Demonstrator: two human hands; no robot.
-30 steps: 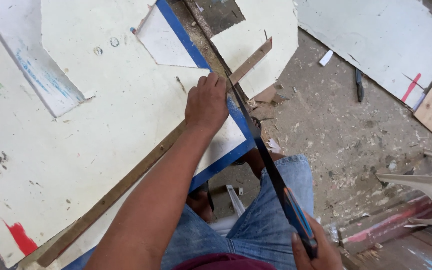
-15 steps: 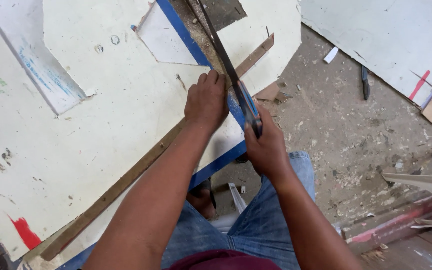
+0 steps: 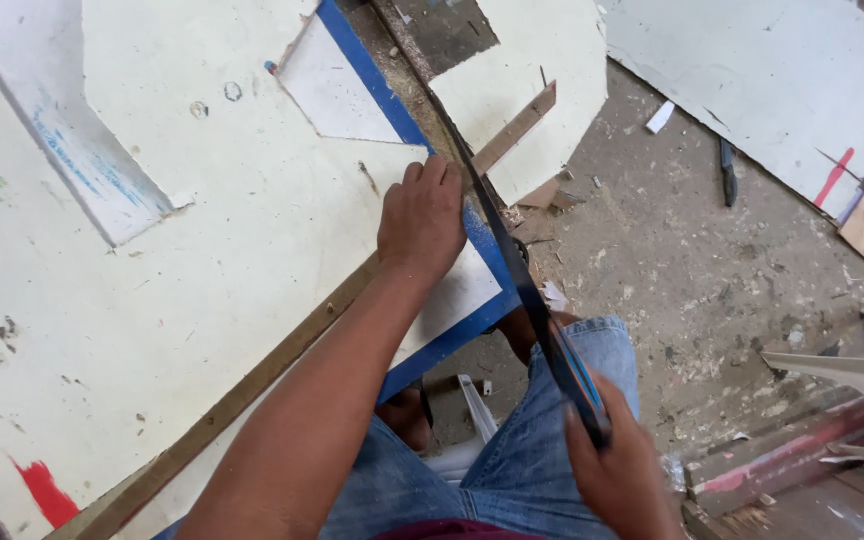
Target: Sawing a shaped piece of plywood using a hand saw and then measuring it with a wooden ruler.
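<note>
My left hand [image 3: 422, 222] presses flat on a large cream-painted board [image 3: 202, 300] with a blue border, right beside a long wooden strip [image 3: 252, 385] that runs diagonally across it. My right hand [image 3: 617, 470] grips the blue-and-black handle of a handsaw [image 3: 512, 265]. The dark blade slants up and away along the board's blue edge, passing just right of my left fingers. My knees in blue jeans [image 3: 532, 440] sit below the board.
Sawdust and wood scraps litter the concrete floor [image 3: 682, 270]. Another white board [image 3: 772, 90] lies at the upper right, with a dark tool [image 3: 728, 172] next to it. A white plastic chair leg [image 3: 852, 370] and a reddish plank [image 3: 792, 460] sit at the right.
My right hand has pulled the saw back toward me, from near my left hand down to my knee. My left hand stays pressed on the board.
</note>
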